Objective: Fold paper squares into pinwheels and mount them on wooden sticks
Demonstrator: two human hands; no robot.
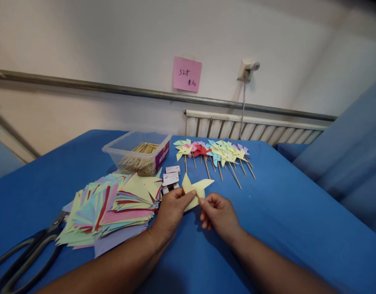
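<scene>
A pale yellow paper pinwheel point(200, 186) with folded, pointed blades is held up over the blue table, with no stick visible on it. My left hand point(173, 206) is closed on its left side, thumb pressed near the middle. From the right, my right hand point(217, 212) pinches the paper's lower right part between thumb and forefinger; whether a small pin is also in that pinch is hidden. Just behind my left hand stand small white boxes point(171, 179), one with dark contents. To its left lies a large heap of coloured paper sheets point(114, 208) with cut corners.
Black-handled scissors point(38, 245) lie at the left. A clear plastic bin point(136, 143) holds many thin wooden sticks point(142, 157). Finished pinwheels on sticks point(215, 151) lie at the back. Behind the blue table point(279, 204) are a radiator point(224, 122) and a wall pipe point(129, 90).
</scene>
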